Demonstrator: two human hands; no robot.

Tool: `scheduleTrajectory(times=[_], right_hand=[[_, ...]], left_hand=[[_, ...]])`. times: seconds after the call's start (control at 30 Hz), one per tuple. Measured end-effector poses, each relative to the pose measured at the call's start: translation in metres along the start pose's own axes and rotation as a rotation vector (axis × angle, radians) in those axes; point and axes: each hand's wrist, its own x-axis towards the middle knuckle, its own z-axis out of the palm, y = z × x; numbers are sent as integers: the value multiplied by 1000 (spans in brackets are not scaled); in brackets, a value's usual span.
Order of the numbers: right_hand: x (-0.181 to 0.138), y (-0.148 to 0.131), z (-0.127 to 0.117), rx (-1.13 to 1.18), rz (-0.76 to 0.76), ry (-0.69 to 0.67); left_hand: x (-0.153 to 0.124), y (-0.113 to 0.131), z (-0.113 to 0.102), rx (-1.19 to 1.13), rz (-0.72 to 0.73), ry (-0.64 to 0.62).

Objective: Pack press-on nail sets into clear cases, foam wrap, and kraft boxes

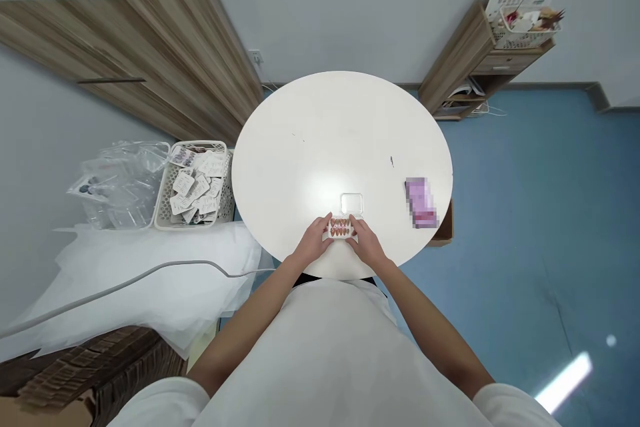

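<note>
At the near side of a white oval table [340, 127], the left hand [315, 240] and right hand [368, 243] clasp opposite ends of a white rectangular tray [339, 237], just short of a clear rectangular plastic case [352, 204] (perhaps its lid). I'd guess steadying is the step; moving calls for keeping the orange-red pointed pieces [341, 231] level.

A set of false nails [340, 227] sits between the left hand [314, 240] and right hand [369, 243] near the tabletop's [300, 160] front edge, a small tray [352, 203] just beyond. A pixelated item [421, 203] lies toward the right edge. Left stands a basket [226, 203] with cards [196, 192] inside, plastic packaging [123, 180] farther left; a cabinet [150, 47] is behind, left, a shelf unit [453, 67] behind, right.
</note>
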Motion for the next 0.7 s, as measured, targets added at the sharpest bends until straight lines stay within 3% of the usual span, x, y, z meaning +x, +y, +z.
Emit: scheduleTrajectory(times=[0.13, 0.3, 0.7], right_hand=[[-11, 32, -11, -32, -21, 59], [-6, 55, -18, -91, -89, 61], [11, 60, -17, -184, -80, 5]], left_hand=[[11, 10, 22, 90, 0, -21], [19, 15, 34, 298, -80, -3], [31, 11, 36, 484, -163, -46]])
